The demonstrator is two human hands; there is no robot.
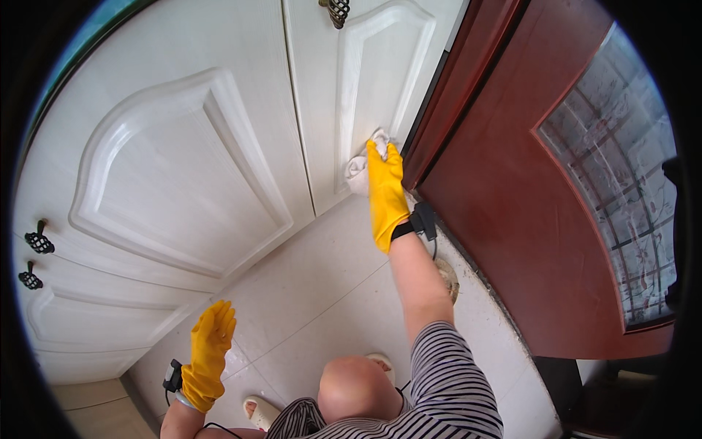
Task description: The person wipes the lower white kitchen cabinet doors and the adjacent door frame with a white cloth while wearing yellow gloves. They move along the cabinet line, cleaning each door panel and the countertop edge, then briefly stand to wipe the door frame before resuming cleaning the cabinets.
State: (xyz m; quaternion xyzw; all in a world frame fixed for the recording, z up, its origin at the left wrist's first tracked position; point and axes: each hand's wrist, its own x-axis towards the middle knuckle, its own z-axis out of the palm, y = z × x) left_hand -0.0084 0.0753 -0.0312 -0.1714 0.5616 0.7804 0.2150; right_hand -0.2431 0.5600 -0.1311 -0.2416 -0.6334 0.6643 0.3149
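My right hand [386, 189], in a yellow rubber glove, grips a white cloth [357, 170]. It presses the cloth against the lower part of a narrow white cabinet door [378, 71] with a raised panel moulding. My left hand [210, 351] wears a matching glove and hangs over the tiled floor with nothing in it. Its fingers look extended and lie close together, near the lower edge of the wide white cabinet door [186, 164].
A dark red door [493, 208] with a patterned glass pane [614, 181] stands on the right, beside its frame [466, 82]. Dark metal birdcage handles [39, 241] stick out from the cabinet at left. Pale tiles [312, 274] cover the floor, and a round floor object [448, 280] sits partly behind my right forearm.
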